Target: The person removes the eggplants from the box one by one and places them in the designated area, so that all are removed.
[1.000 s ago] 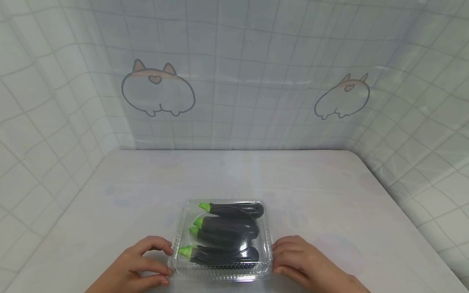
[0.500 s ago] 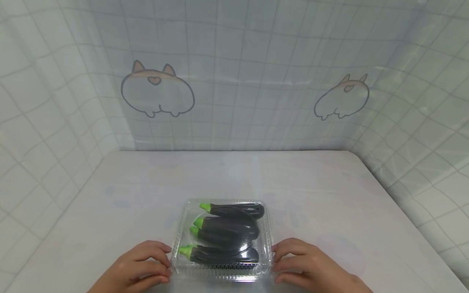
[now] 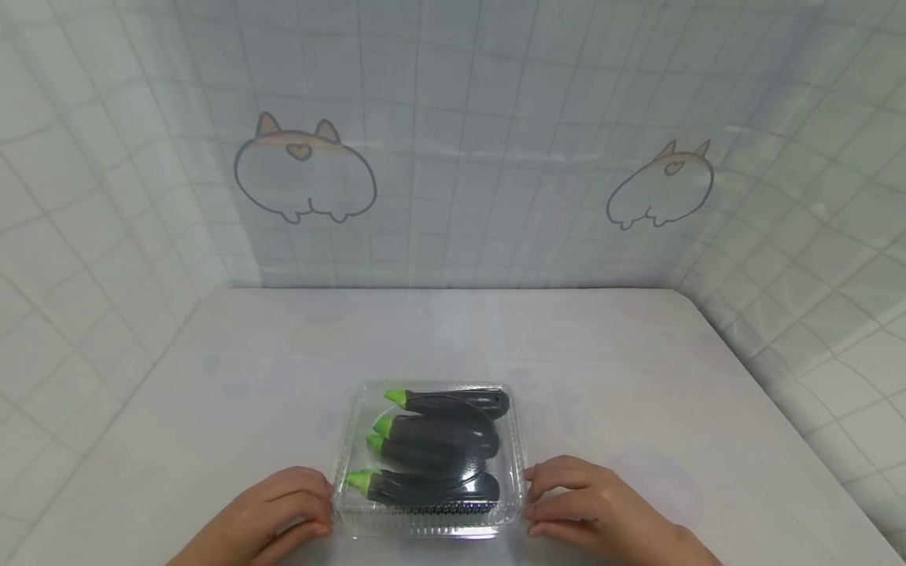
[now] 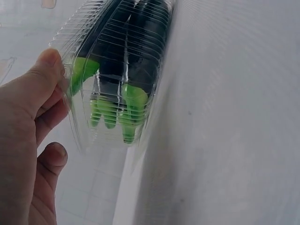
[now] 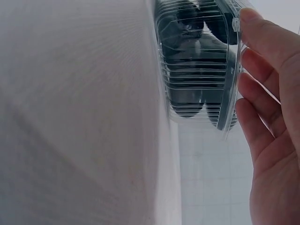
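A clear plastic clamshell container [image 3: 433, 525] sits on the table near its front edge, lid down. Inside lie several dark eggplants [image 3: 439, 489] with green stem ends pointing left. My left hand [image 3: 272, 515] grips the container's left side; in the left wrist view, fingertips [image 4: 50, 57] pinch its ribbed rim while another finger stands curled below, off the plastic. On the opposite side, my right hand [image 3: 591, 507] holds the right edge, and in the right wrist view its fingertips [image 5: 249, 15] line the rim by a small snap.
The white table [image 3: 453, 330] has faint pastel patches and extends back to a grid-patterned sheet [image 3: 460, 157] with cartoon corgi outlines. Similar grid sheets rise along the left [image 3: 78, 236] and right sides.
The container stays nearly in place. My left fingers have drawn together from a wider spread and press closer to its edge; my right fingers have shifted slightly along its side.
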